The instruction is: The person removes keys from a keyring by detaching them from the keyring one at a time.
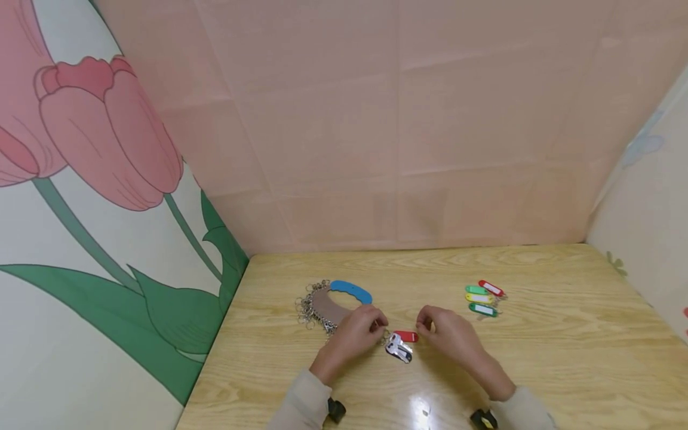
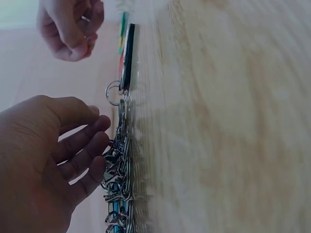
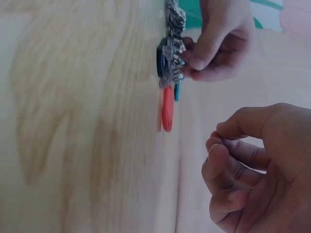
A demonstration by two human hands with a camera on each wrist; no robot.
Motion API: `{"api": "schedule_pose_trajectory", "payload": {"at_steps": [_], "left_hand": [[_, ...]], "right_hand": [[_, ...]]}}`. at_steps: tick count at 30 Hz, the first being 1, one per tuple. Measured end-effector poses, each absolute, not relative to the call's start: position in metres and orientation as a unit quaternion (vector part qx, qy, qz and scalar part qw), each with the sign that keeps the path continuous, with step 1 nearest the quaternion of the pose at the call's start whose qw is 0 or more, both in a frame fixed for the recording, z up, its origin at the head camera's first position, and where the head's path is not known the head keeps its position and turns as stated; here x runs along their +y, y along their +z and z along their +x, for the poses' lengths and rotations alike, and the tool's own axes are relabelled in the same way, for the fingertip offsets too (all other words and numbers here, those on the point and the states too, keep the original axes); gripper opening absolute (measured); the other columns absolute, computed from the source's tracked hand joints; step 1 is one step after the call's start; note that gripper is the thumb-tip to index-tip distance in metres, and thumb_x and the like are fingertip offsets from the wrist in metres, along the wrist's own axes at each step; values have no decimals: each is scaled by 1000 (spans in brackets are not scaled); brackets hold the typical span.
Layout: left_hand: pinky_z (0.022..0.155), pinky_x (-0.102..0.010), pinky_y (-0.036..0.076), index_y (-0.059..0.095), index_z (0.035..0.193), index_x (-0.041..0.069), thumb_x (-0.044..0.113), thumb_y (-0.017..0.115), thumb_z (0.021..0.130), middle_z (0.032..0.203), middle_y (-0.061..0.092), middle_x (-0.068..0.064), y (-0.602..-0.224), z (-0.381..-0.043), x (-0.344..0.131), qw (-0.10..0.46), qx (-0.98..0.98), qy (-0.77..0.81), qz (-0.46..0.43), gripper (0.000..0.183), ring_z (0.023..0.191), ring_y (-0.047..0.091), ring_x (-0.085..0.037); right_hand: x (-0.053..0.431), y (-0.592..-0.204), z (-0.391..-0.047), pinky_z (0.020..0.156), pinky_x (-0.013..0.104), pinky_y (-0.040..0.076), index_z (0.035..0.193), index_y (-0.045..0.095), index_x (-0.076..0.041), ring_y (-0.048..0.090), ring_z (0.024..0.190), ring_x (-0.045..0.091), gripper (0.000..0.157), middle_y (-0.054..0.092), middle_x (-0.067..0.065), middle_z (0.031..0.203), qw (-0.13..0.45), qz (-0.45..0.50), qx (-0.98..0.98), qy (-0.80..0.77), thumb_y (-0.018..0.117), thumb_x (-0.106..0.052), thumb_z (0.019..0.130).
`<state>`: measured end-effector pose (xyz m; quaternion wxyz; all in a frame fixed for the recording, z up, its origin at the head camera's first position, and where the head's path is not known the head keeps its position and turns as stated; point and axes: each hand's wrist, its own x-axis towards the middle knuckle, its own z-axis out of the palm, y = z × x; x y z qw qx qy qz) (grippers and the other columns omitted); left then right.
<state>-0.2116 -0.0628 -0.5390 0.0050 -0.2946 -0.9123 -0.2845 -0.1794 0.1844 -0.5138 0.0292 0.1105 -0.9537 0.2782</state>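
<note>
My left hand [image 1: 359, 329] is at the near edge of a brown curved plate [image 1: 326, 306] with a blue handle [image 1: 352, 288] and many metal rings [image 1: 306, 307] along its edge. In the left wrist view its loosely bent fingertips are right at the rings and clips, with nothing pinched between thumb and fingers. A bunch of silver keys [image 1: 399, 349] and a red key tag [image 1: 407, 336] lie between the hands. Just right of the tag hovers my right hand [image 1: 450, 333]. Its fingers are loosely curled and hold nothing visible, as the right wrist view shows [image 3: 257, 165].
Several key tags in red [image 1: 491, 288], light green [image 1: 476, 290], yellow [image 1: 478, 298] and dark green [image 1: 482, 310] lie at the right on the wooden table [image 1: 580, 334]. A pink cloth wall [image 1: 398, 131] rises behind it, with a tulip-print panel [image 1: 107, 125] on the left.
</note>
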Motion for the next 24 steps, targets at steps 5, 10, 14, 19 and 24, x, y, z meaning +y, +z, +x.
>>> {"api": "schedule_pose_trajectory", "payload": {"at_steps": [5,10,14,19,24], "left_hand": [[81,-14,53,78,106,17,15,73,99,107,72,6,-540,-213,-62,12,-912,-272,-307,9,93,62,0],[83,-14,53,78,107,17,17,73,100,108,72,6,-539,-213,-61,13,-912,-254,-322,8,95,63,-2],[83,-14,52,78,105,17,18,74,99,106,71,7,-539,-213,-60,15,-915,-232,-331,7,96,61,-2],[84,-15,51,78,103,18,18,75,98,104,69,7,-540,-213,-59,25,-918,-198,-342,6,97,60,-4],[87,-18,52,78,104,19,21,75,99,105,69,7,-541,-214,-58,33,-920,-174,-349,6,100,60,-6]], "right_hand": [[175,-517,-180,53,24,40,88,71,-21,50,61,5,9,64,-12,75,22,114,-953,281,77,-14,92],[168,-522,-180,54,24,40,88,71,-21,50,61,5,11,62,-12,74,13,117,-951,286,77,-13,92],[164,-525,-181,55,24,42,87,71,-21,51,62,6,11,62,-12,74,15,120,-951,286,77,-13,92],[159,-527,-182,57,25,43,88,72,-20,52,64,5,10,62,-12,74,17,128,-950,283,78,-13,90],[155,-529,-181,57,26,42,87,70,-21,51,65,6,13,60,-12,74,12,132,-951,278,80,-14,91]]}}
